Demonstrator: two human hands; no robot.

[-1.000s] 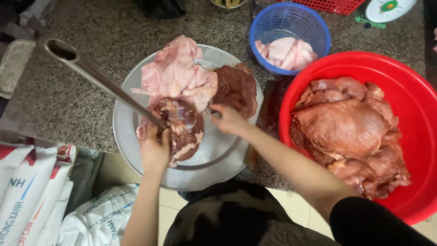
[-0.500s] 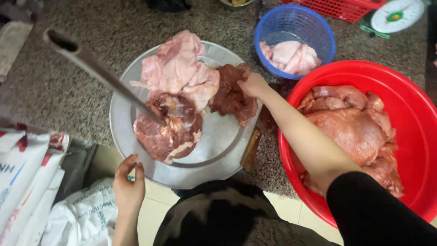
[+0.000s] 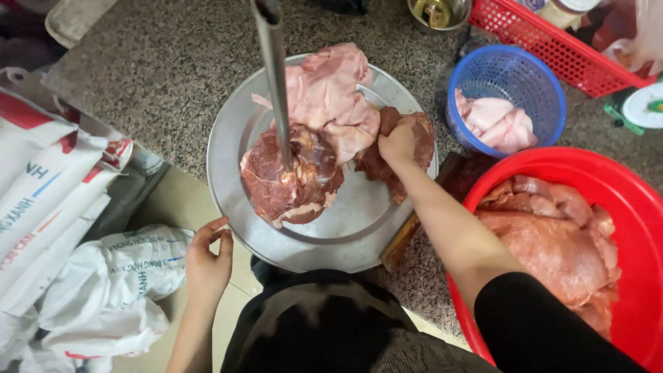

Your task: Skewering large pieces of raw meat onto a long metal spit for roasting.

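1. Nearest to me, my left hand (image 3: 207, 259) hangs off the near edge of the surface (image 3: 138, 90), fingers loosely curled and holding nothing. Just left of it lie crumpled white sacks (image 3: 103, 290) with red and blue print.

2. Beyond that hand sits the round metal tray (image 3: 235, 131), dull silver and smooth, wet in its middle. A dark red chunk of meat (image 3: 276, 186), rounded and marbled with pale fat along its lower edge, is stuck on a long metal skewer (image 3: 273, 76), whose axis runs from the meat up and away from me.

3. My right hand (image 3: 397, 141) reaches across the tray and closes on a second dark piece of meat (image 3: 418, 135) at the tray's right side. This piece lies directly under my fingers, to the right of the skewered chunk and close beside it; my right hand is on it, my left well apart from it.

4. To my right stands a big red plastic basin (image 3: 621, 200), glossy, filled with slabs of reddish-pink meat (image 3: 545, 242).

5. Behind the skewered chunk, a pale pink fatty piece (image 3: 328, 90), soft and folded, rests on the tray's far half.

6. Farther right, a blue plastic basket (image 3: 525, 76) with a perforated wall holds more pale pieces; past it a red crate (image 3: 552, 41) sits on the speckled grey stone.
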